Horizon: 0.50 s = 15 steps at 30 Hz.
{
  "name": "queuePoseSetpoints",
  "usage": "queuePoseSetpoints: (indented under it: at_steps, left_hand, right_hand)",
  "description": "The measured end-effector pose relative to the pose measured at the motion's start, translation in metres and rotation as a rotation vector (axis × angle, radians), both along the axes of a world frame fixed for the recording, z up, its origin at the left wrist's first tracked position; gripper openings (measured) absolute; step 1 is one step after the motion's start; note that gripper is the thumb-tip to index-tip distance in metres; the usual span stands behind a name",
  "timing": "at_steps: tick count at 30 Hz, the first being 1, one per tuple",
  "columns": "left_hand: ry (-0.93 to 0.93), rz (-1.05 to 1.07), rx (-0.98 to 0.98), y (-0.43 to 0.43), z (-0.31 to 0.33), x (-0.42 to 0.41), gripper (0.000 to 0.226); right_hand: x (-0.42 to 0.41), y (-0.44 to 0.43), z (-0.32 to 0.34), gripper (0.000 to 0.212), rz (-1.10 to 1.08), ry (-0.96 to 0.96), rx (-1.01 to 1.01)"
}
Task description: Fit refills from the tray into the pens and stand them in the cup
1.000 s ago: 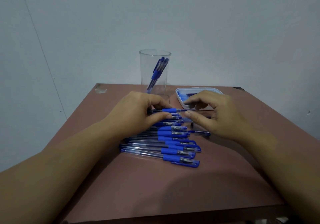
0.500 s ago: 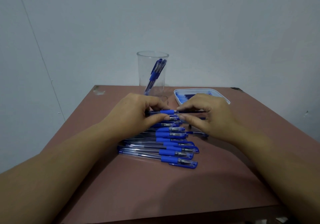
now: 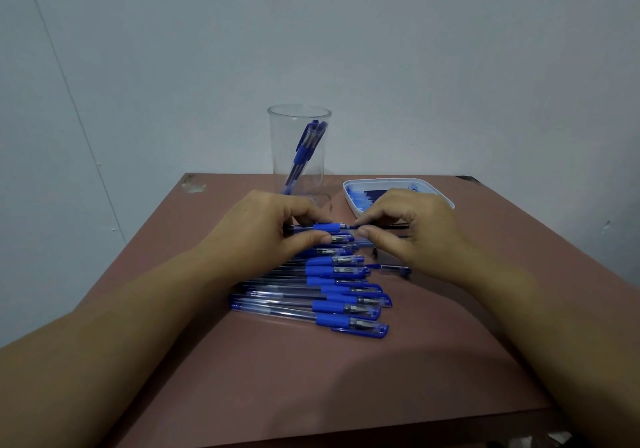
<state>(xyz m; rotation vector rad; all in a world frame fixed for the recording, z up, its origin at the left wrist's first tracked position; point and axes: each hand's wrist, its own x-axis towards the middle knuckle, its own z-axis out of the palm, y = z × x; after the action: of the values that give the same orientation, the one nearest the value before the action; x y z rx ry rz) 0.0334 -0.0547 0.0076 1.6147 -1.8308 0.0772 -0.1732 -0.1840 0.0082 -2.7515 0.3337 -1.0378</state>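
My left hand (image 3: 263, 233) grips a clear pen barrel with a blue grip (image 3: 325, 227), held level above the pile. My right hand (image 3: 412, 229) pinches a thin dark refill (image 3: 381, 226) whose left end meets the barrel's open end. Below them lies a row of several blue capped pens (image 3: 339, 295) on the table. A loose blue cap (image 3: 391, 268) lies right of the row. The clear cup (image 3: 299, 146) stands behind with pens leaning inside. The white tray (image 3: 353, 198) of refills sits at the back right, partly hidden by my right hand.
The brown table (image 3: 311, 378) ends at a near edge low in view and at side edges left and right. A pale wall rises directly behind the cup and tray. A chipped spot (image 3: 194, 184) marks the table's back left corner.
The view shifted slightly. My right hand slid left toward my left hand, bringing the refill's end up against the barrel's opening.
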Motion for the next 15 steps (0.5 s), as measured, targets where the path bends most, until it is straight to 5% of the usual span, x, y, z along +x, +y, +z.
queuePoseSetpoints:
  at_steps: [9, 15]
  left_hand:
    - [0.062, 0.08, 0.004, -0.002, -0.001, 0.008, 0.019]
    - [0.058, 0.077, -0.01, -0.002, -0.002, 0.009, 0.018]
  right_hand:
    - [-0.025, -0.019, 0.01, 0.011, -0.123, 0.019, 0.165]
    - [-0.036, -0.036, 0.006, 0.02, -0.282, 0.271, 0.206]
